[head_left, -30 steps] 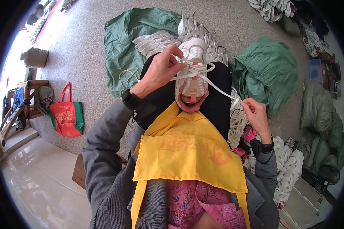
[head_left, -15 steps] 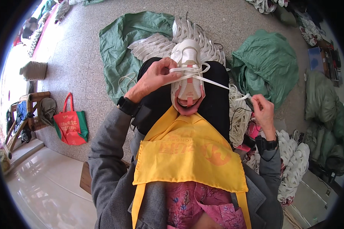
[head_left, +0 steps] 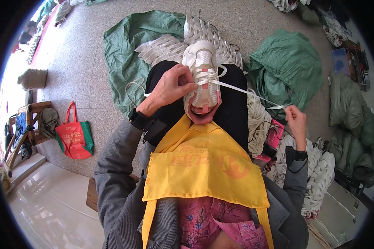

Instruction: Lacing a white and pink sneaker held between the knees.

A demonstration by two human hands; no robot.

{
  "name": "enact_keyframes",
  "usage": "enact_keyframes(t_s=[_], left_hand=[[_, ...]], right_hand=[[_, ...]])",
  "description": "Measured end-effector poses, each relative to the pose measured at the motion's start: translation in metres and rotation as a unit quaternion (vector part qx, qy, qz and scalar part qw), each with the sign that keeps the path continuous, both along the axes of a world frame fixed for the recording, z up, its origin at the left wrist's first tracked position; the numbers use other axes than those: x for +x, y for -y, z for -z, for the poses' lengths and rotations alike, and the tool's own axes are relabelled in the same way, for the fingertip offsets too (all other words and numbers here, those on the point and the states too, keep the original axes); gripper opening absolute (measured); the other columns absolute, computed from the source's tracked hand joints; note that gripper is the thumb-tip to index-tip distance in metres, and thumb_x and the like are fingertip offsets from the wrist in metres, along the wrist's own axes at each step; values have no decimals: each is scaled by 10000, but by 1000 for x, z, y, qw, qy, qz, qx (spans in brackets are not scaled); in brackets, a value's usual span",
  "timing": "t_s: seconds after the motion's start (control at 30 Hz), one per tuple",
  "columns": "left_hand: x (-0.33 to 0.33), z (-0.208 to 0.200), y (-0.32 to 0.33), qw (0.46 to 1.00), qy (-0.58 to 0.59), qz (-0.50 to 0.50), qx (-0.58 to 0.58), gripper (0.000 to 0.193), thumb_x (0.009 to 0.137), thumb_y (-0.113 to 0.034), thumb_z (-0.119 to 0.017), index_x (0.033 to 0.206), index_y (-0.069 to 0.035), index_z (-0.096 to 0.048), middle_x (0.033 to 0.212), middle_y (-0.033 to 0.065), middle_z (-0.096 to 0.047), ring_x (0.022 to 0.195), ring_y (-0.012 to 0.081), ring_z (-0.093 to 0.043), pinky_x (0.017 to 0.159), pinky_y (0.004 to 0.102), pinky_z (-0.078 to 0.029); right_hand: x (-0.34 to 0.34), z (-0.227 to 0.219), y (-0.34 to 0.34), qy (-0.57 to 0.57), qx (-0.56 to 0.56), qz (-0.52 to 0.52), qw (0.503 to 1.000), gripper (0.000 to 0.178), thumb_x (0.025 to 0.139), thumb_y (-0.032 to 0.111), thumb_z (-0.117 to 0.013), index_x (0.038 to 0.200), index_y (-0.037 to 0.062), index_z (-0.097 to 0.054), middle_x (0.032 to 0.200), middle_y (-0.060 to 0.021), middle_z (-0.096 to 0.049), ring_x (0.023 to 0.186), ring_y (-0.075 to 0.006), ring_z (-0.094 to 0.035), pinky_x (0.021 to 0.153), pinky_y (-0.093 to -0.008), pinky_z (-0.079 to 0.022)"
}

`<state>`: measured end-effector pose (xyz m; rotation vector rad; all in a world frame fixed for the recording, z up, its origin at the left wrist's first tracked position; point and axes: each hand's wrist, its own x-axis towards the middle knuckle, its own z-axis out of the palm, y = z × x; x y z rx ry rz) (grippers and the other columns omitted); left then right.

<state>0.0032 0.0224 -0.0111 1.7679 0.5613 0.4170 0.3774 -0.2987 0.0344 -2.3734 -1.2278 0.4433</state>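
Note:
A white and pink sneaker (head_left: 202,99) rests between my knees, its heel opening toward me. White shoelace (head_left: 242,89) crosses the tongue and forms a small loop at the right of the lacing. At the shoe's left side, my left hand (head_left: 173,86) pinches the lace between thumb and forefinger, and a lace end shows left of that wrist. Off to the right, my right hand (head_left: 296,121) closes its fingertips on the far end of the lace, which runs nearly straight from the shoe. My right fingers partly hide that tip.
Stacked white shoe uppers (head_left: 164,49) lie on a green sheet (head_left: 122,52) beyond my knees. At right are a bulging green sack (head_left: 289,62), a heap of white laces (head_left: 259,118), a pink object (head_left: 275,133) and more uppers (head_left: 322,178). A red-green bag (head_left: 74,139) stands left.
My right hand has moved right and slightly down with the lace end, drawing it farther from the shoe. My left thumb and fingertips have shifted slightly at the lacing. The view has shifted slightly.

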Motion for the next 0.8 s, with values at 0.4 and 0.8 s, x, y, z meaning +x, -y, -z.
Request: enact_keyframes(t_s=[0.4,0.8], left_hand=[[-9,-9,7,997,-53,13,-61,144,928,-55,-702,890,-27,-565,841,-30,-602,766,19,-545,667,198,-469],[-8,-4,11,996,-15,0,-92,155,867,-82,-725,918,-8,-599,763,4,-610,686,54,-564,613,252,-471]], right_hand=[[-114,-10,-163,-96,152,-196,964,220,888,92,-727,1098,32,-697,1045,-92,-705,692,-151,-642,641,-300,-531],[-132,8,-212,-334,50,-241,910,75,908,43,-652,885,2,-593,781,-20,-626,600,-93,-590,516,-248,-469]])
